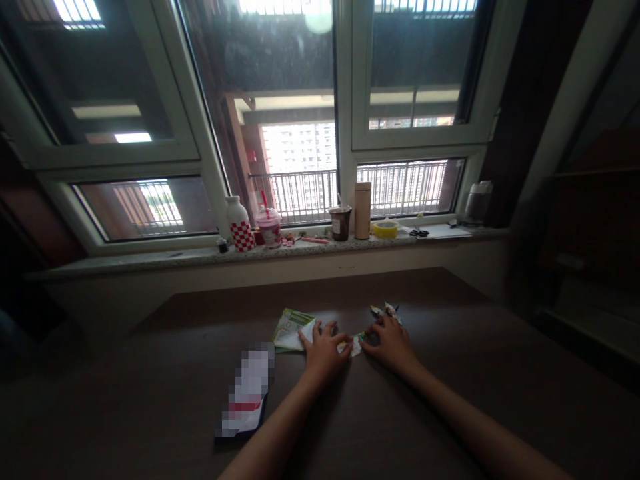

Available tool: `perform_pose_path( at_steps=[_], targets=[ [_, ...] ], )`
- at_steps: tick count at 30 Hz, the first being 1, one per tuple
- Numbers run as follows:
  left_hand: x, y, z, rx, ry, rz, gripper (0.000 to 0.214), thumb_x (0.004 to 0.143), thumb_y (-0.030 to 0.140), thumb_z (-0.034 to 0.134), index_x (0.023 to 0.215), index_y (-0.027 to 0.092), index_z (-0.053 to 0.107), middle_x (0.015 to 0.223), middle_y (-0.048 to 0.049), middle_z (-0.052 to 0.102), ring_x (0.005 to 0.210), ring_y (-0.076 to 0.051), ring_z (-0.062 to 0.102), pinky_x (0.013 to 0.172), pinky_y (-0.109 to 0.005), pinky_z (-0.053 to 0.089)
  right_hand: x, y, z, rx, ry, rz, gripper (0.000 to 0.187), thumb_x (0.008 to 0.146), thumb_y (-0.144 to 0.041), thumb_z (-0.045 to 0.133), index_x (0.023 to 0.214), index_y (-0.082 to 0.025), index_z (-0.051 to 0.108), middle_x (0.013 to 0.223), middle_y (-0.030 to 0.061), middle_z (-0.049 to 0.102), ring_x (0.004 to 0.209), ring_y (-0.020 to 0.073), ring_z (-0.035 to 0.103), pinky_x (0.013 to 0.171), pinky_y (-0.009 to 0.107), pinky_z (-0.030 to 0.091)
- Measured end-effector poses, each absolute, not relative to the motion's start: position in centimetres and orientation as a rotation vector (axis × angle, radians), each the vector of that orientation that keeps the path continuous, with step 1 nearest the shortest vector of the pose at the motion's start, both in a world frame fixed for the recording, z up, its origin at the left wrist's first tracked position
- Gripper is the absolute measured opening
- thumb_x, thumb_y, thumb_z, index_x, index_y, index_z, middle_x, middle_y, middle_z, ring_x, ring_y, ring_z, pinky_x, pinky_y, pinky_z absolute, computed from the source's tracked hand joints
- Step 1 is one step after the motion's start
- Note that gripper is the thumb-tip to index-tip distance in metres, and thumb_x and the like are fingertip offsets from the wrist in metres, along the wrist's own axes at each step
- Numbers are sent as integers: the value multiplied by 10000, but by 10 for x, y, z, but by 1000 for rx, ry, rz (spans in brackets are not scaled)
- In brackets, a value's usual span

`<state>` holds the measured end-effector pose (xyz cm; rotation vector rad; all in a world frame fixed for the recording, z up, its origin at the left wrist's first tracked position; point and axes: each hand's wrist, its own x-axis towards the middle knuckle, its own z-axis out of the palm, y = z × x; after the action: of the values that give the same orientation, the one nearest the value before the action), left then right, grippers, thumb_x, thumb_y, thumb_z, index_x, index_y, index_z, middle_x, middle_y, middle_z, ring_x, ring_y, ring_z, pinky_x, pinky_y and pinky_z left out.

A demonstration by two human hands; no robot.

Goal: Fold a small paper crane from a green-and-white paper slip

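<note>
A small, creased piece of white paper with yellow and multicoloured print (356, 345) lies low on the broad, dark brown, smooth worktop (450, 380), between the two hands. The left hand (326, 350) grasps its left end with thumb and forefinger, the remaining fingers spread out above the surface. The right hand (389, 339) grasps the opposite end between thumb and fingertips, knuckles bent; exactly how firmly either hand presses cannot be told. Just beyond the right hand's fingers sit small, pointed, crumpled paper scraps (393, 310), partly hidden by that hand. Beside the left hand is a flat, green-and-white printed packet (291, 328), with a plain white sheet (307, 333) overlapping its right side and reaching to the fingers. Nearer the person, left of the left forearm, lies a dark-edged, oblong flat object (250, 393), its upper face blurred into blocks of white and red. On the speckled stone windowsill (165, 259) behind stand a white bottle with red checks (241, 227), a pink cup with a red straw (270, 230), a dark brown cup (341, 225), a tan cylindrical flask (363, 212) and a yellow tape roll (385, 231), with black-handled scissors (419, 233) farther right
</note>
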<state>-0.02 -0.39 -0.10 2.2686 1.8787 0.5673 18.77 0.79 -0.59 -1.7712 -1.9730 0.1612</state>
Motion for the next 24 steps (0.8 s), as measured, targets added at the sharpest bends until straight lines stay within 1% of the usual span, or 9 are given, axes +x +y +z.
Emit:
perform_pose_path(
  at_steps=[8,18,24],
  targets=[
    [0,-4,-1,2268,1891,562,232,865,520,582,1023,433,728,1476,30,502,1436,-385,264,1070,-797,-2,188,3,-4,-1776,-1993,189,410,728,-511,719,1030,-233,711,1247,113,568,1239,301,473,1032,437,367],
    [0,-5,0,2266,1887,547,241,872,528,568,1037,442,723,1482,34,492,1437,-390,260,1072,-800,19,191,4,-11,-1752,-2013,177,471,709,-548,724,1059,-236,684,1272,114,552,1242,316,471,1031,459,364],
    [-1,-3,-3,2287,1881,598,215,873,512,583,1019,446,725,1458,30,516,1431,-383,274,1067,-803,23,194,4,-17,-1682,-1996,183,504,704,-574,740,1071,-231,694,1269,120,562,1245,321,478,1032,464,374]
  ],
)
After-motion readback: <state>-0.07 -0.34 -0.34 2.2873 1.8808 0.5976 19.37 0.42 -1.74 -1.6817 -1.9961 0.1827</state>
